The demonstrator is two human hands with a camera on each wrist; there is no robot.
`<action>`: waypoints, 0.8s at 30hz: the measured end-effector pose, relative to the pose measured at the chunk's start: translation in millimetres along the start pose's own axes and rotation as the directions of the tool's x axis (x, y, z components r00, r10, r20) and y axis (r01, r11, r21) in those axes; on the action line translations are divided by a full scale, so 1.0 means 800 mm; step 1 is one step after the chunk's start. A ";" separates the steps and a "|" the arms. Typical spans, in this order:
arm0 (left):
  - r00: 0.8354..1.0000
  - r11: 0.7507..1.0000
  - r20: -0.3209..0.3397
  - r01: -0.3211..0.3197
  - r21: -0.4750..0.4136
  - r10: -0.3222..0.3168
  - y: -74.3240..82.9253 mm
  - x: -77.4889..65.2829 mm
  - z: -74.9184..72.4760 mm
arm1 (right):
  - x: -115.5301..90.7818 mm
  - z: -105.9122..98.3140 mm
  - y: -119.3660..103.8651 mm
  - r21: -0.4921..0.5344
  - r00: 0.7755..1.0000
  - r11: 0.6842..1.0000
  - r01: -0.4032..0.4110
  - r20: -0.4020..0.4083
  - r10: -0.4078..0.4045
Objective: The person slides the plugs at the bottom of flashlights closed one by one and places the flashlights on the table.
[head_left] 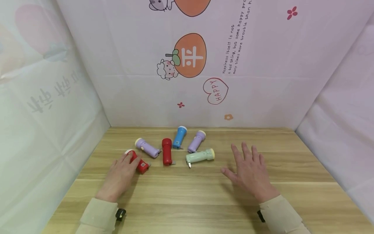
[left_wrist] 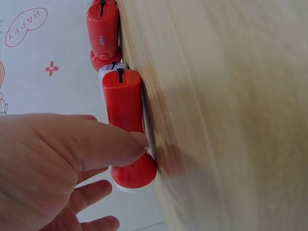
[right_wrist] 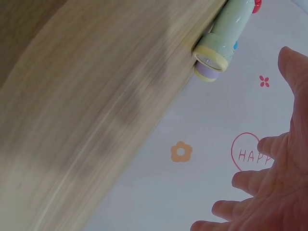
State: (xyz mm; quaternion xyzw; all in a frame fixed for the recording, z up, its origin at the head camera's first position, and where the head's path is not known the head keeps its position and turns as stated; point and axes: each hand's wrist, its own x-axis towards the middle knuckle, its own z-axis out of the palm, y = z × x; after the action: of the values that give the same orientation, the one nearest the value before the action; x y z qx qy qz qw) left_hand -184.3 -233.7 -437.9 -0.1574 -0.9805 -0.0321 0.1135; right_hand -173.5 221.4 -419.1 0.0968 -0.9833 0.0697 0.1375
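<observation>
At the left of the row, my left hand [head_left: 122, 174] pinches a red flashlight [head_left: 143, 166] with a white rim, which lies slantwise on the table. In the left wrist view the thumb [left_wrist: 120, 147] lies across the body of this flashlight [left_wrist: 126, 110] near its head, while the lower fingers stay apart from it. My right hand [head_left: 252, 172] hovers over the table on the right, its fingers spread and holding nothing. Closest to it lies a mint-green flashlight [head_left: 200, 156] with a pale yellow rim.
Between the hands lie a purple flashlight [head_left: 149, 149], a second red flashlight [head_left: 167, 152], a blue flashlight [head_left: 179, 138] and another purple flashlight [head_left: 196, 142]. Behind the wooden table [head_left: 181, 201] rises a printed white cloth wall [head_left: 140, 87], with cloth walls at both sides.
</observation>
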 end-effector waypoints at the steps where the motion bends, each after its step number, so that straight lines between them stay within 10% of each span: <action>1: 1.000 1.000 0.000 -0.005 0.003 0.005 -0.001 0.000 0.001 | 0.000 0.000 0.000 0.001 1.000 1.000 0.001 0.001 -0.001; 12: 1.000 1.000 0.012 -0.007 0.011 0.007 -0.003 -0.001 0.005 | 0.001 0.000 0.000 0.005 1.000 1.000 0.010 -0.002 -0.010; 24: 0.986 0.991 -0.119 -0.113 0.064 0.120 -0.005 0.009 0.019 | 0.002 0.000 0.003 0.017 1.000 1.000 0.002 0.014 -0.003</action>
State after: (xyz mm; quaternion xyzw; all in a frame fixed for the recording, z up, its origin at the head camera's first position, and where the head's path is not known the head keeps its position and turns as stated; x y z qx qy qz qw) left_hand -195.4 -233.8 -450.8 -0.2091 -0.9612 -0.0071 0.1798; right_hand -175.5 223.3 -418.8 0.0997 -0.9835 0.0771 0.1297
